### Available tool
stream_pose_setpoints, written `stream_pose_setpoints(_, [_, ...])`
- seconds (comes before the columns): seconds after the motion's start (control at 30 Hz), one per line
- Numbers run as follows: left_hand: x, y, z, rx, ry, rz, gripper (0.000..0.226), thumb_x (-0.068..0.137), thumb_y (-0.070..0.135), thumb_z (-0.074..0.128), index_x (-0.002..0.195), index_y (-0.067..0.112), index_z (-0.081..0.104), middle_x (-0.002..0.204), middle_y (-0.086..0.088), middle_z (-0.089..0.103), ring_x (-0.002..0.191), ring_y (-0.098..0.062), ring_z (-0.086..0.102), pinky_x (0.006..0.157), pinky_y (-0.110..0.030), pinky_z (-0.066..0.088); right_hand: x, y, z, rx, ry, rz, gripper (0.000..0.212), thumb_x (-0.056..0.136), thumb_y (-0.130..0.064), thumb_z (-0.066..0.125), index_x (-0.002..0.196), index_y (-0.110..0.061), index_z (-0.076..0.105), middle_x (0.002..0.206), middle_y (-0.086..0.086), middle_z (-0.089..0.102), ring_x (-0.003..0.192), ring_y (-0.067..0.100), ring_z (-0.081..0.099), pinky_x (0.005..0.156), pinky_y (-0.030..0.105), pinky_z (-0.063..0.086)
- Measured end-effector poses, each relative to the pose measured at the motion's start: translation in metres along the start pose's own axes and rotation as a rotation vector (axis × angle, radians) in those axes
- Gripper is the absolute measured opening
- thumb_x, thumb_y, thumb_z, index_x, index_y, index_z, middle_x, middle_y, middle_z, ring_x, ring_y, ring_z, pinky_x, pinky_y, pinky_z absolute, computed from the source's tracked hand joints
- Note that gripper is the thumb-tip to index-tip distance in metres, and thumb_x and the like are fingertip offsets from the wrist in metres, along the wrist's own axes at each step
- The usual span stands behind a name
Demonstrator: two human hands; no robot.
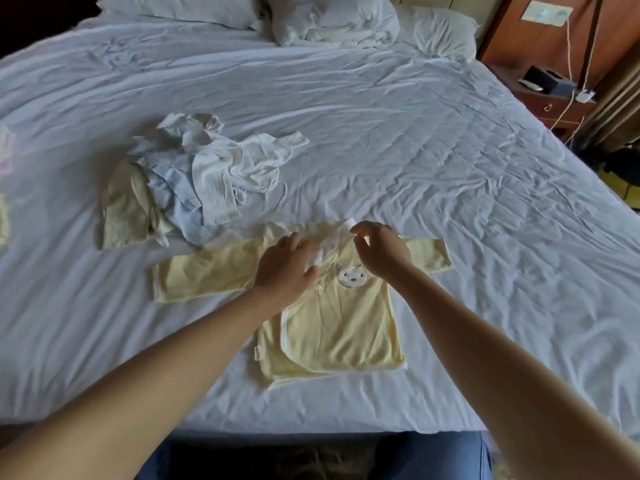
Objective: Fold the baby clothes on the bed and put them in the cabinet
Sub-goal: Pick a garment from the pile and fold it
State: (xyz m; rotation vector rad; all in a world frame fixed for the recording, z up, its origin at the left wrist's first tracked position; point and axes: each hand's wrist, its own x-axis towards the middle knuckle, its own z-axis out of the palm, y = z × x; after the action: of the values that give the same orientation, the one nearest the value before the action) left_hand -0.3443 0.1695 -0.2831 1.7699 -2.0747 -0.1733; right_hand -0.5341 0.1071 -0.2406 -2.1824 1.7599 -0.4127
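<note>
Right fingertips (pixel 356 231) pinch white collar edge of shirt (pixel 339 323), lifting it a little; rest of right hand (pixel 382 252) curled above the neckline. Left fingers (pixel 298 242) laid together over white neck trim, thumb close beneath; pinching or only pressing, cannot tell. Left hand (pixel 285 270) rests on shirt. Yellow shirt flat on bed (pixel 433 140), near front edge, sleeves spread. Pile (pixel 207 174) of unfolded clothes just beyond, to the left. Pillows (pixel 332 19) at the head. Nightstand (pixel 554 102) far right.

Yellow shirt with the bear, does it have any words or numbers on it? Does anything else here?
Nothing here can be read.
Yellow shirt: only a bear face, no letters.
White tag at its collar, pinched by the right hand: too small to read.
Wall plate: too blurred to read.
</note>
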Motion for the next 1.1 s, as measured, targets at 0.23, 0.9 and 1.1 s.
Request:
stream_pose_setpoints(0.23, [0.021, -0.009, 0.031, 0.005, 0.05, 0.311, 0.039, 0.089, 0.033, 0.047, 0.122, 0.015, 0.061, 0.127, -0.006, 0.056, 0.114, -0.026, 0.054, 0.096, -0.038, 0.043, 0.057, 0.01, 0.025, -0.028, -0.058, 0.171, 0.044, 0.099, -0.042, 0.037, 0.131, -0.017, 0.054, 0.136, 0.007, 0.055, 0.129, 0.028, 0.043, 0.105, 0.042, 0.031])
stream_pose_setpoints(0.9, [0.037, -0.006, 0.041, 0.097, -0.185, 0.327, 0.059, 0.09, 0.041, 0.026, 0.139, 0.021, 0.053, 0.148, 0.004, 0.046, 0.14, -0.016, 0.036, 0.115, -0.032, 0.02, 0.081, 0.04, 0.033, -0.163, -0.02, 0.029, 0.032, 0.099, -0.042, 0.037, 0.094, -0.018, 0.057, 0.087, 0.003, 0.069, 0.086, 0.028, 0.062, 0.089, 0.037, 0.034])
stream_pose_setpoints(1.1, [0.06, 0.052, 0.037, 0.212, -0.137, 0.172, 0.07, 0.088, 0.054, 0.006, 0.122, 0.016, 0.055, 0.137, -0.004, 0.049, 0.134, -0.022, 0.035, 0.113, -0.034, 0.022, 0.056, 0.084, -0.014, -0.283, -0.155, 0.026, 0.024, 0.091, -0.028, 0.031, 0.074, -0.025, 0.048, 0.072, 0.0, 0.054, 0.092, 0.027, 0.054, 0.092, 0.036, 0.027])
